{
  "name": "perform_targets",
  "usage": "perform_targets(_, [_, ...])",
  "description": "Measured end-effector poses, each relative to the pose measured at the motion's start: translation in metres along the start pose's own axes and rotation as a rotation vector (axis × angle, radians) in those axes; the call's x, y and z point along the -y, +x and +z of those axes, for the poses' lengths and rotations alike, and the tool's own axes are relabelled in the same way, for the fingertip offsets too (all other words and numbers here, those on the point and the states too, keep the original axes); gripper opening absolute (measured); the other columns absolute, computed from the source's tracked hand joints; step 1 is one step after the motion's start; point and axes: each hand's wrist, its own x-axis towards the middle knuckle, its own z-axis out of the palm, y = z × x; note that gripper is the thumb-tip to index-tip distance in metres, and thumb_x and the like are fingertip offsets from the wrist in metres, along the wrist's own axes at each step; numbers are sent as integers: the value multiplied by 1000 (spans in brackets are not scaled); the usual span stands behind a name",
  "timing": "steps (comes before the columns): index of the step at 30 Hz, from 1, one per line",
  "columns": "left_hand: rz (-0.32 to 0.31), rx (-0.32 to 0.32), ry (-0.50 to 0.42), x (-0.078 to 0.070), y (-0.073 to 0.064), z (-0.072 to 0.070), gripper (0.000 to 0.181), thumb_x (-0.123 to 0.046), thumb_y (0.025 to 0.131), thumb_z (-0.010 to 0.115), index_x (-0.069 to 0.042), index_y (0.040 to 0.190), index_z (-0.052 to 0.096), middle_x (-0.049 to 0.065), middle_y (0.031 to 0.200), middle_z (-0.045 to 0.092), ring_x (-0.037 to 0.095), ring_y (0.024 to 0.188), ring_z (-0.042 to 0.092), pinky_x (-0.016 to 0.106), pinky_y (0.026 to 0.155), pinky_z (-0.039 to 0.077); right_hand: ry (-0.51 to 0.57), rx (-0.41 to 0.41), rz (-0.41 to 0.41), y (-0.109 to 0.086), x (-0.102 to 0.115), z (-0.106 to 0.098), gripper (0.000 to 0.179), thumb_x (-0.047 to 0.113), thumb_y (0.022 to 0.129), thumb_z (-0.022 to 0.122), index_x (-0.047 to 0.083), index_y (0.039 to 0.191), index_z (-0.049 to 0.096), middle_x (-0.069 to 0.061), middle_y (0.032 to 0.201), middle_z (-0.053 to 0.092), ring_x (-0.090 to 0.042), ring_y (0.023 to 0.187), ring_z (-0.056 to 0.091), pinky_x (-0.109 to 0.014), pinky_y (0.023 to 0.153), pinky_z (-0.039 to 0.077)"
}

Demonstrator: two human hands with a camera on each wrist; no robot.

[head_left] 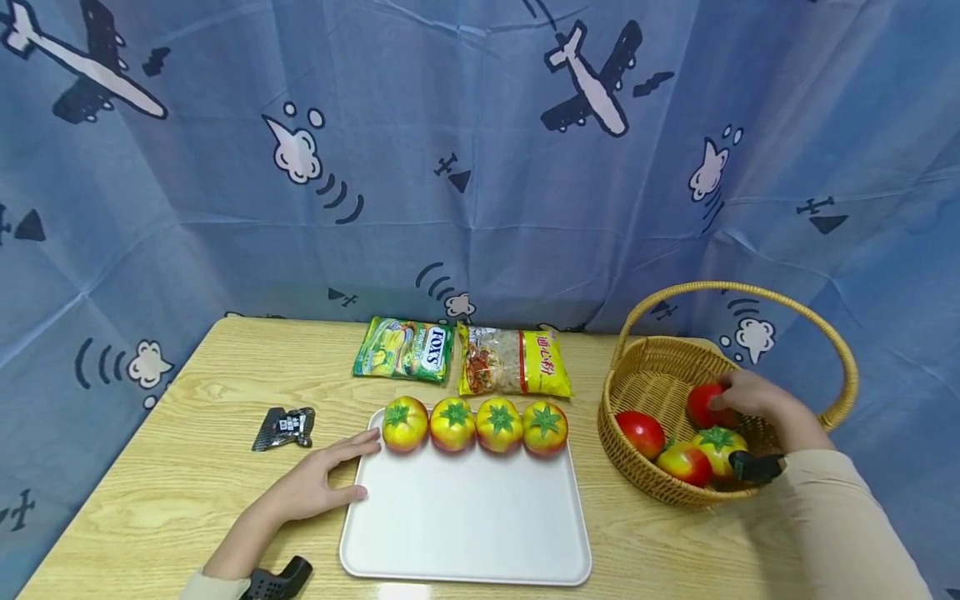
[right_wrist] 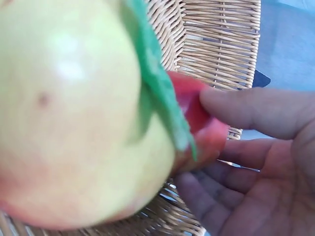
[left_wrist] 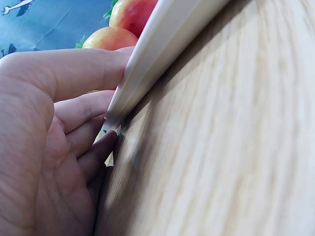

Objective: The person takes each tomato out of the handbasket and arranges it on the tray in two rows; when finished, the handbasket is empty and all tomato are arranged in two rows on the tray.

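Inside the wicker basket, my right hand grips a red tomato between thumb and fingers. The right wrist view shows this red tomato partly behind a large yellowish tomato with a green leafy top. Also in the basket lie a red tomato, a red-and-yellow one and a yellow one. My left hand touches the left rim of the white tray with relaxed fingers. Several red-and-yellow tomatoes stand in a row along the tray's far edge.
Behind the tray lie a green FOX'S bag and a yellow bag of dry food. A small black packet is left of the tray. The basket's tall handle arches over it. A blue curtain closes off the table's back.
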Motion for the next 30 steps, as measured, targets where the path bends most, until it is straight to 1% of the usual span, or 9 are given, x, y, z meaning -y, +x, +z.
perform_targets(4, [-5, 1, 1, 0, 0, 0, 61, -39, 82, 71, -16, 137, 53, 2, 152, 36, 33, 139, 34, 57, 109, 30, 23, 4, -18, 2, -2, 2, 68, 26, 87, 67, -26, 122, 40, -36, 107, 56, -41, 94, 57, -54, 83, 49])
perform_targets(7, [-3, 1, 1, 0, 1, 0, 61, -38, 83, 70, -15, 137, 52, 3, 152, 36, 35, 138, 34, 58, 109, 29, 38, 19, -28, 4, -4, 5, 75, 34, 88, 65, -24, 127, 37, -36, 113, 54, -39, 97, 56, -53, 85, 49])
perform_targets(9, [5, -1, 7, 0, 1, 0, 61, -38, 84, 70, -15, 137, 52, 4, 152, 36, 36, 138, 34, 59, 108, 29, 40, 35, -26, 4, -5, 7, 80, 38, 89, 64, -23, 131, 33, -39, 120, 48, -43, 102, 54, -56, 87, 47])
perform_targets(12, [18, -4, 16, 0, 2, 0, 61, -38, 84, 69, -13, 137, 51, 7, 152, 36, 38, 137, 34, 61, 107, 30, 49, 66, 6, 5, -6, 10, 89, 44, 88, 63, -20, 137, 25, -43, 131, 35, -50, 111, 45, -61, 93, 42])
perform_targets(14, [25, -3, 17, 0, 2, 0, 61, -37, 85, 69, -12, 137, 51, 8, 151, 36, 40, 137, 34, 62, 107, 29, 70, 96, 20, 6, -6, 11, 94, 45, 88, 62, -21, 139, 18, -45, 135, 27, -54, 116, 39, -64, 96, 38])
perform_targets(16, [28, -1, 16, -1, 2, 0, 61, -37, 85, 68, -12, 137, 51, 8, 151, 37, 40, 137, 34, 62, 107, 29, 98, 115, 33, 6, -7, 12, 96, 45, 88, 62, -20, 140, 15, -44, 136, 25, -54, 118, 38, -64, 99, 36])
perform_targets(21, [28, 1, 21, -1, 2, 0, 60, -37, 85, 68, -12, 137, 51, 8, 151, 37, 40, 136, 34, 62, 107, 29, 121, 124, 18, 5, -5, 13, 93, 42, 89, 62, -20, 140, 16, -42, 133, 31, -48, 114, 43, -60, 96, 41])
perform_targets(26, [20, -2, 19, 0, 1, 0, 61, -38, 85, 69, -14, 137, 51, 7, 151, 37, 39, 137, 34, 61, 107, 30, 97, 89, -4, 5, -4, 13, 82, 40, 87, 65, -18, 134, 30, -36, 122, 45, -39, 102, 52, -52, 88, 48])
perform_targets(30, [0, -3, 16, 1, 1, 0, 61, -39, 84, 69, -15, 137, 52, 4, 151, 37, 36, 138, 34, 60, 107, 31, 129, 71, -15, 5, -1, 14, 75, 38, 87, 66, -17, 129, 38, -27, 112, 54, -31, 95, 57, -45, 83, 51])
